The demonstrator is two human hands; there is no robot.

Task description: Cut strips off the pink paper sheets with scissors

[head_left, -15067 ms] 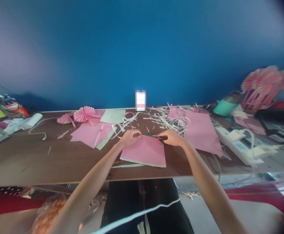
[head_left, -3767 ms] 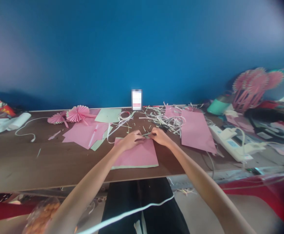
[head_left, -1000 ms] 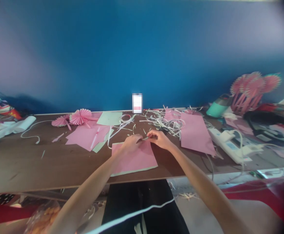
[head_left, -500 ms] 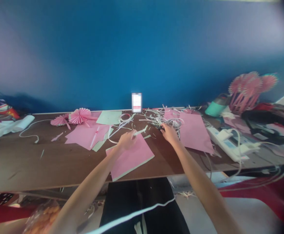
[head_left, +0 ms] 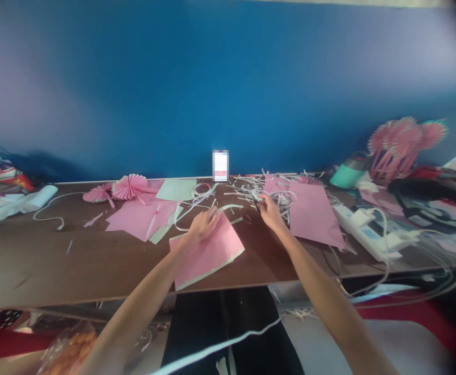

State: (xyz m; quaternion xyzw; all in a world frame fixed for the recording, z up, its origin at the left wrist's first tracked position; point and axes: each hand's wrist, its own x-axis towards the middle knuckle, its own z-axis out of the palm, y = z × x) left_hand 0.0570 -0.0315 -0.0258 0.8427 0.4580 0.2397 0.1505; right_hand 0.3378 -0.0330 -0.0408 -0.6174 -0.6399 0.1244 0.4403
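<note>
The left hand [head_left: 203, 225], fingers extended, presses flat on the upper corner of the pink sheet [head_left: 208, 252], which lies tilted at frame centre on the tabletop [head_left: 56, 260], while the right hand [head_left: 269, 209] pinches a small dark object [head_left: 256, 201] among paper strips [head_left: 280, 198] right of centre.

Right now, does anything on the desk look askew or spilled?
Yes. The pink sheet under the left hand lies turned at an angle, with its near corner at the front edge of the table. Paper strips lie scattered loose around the right hand.
</note>
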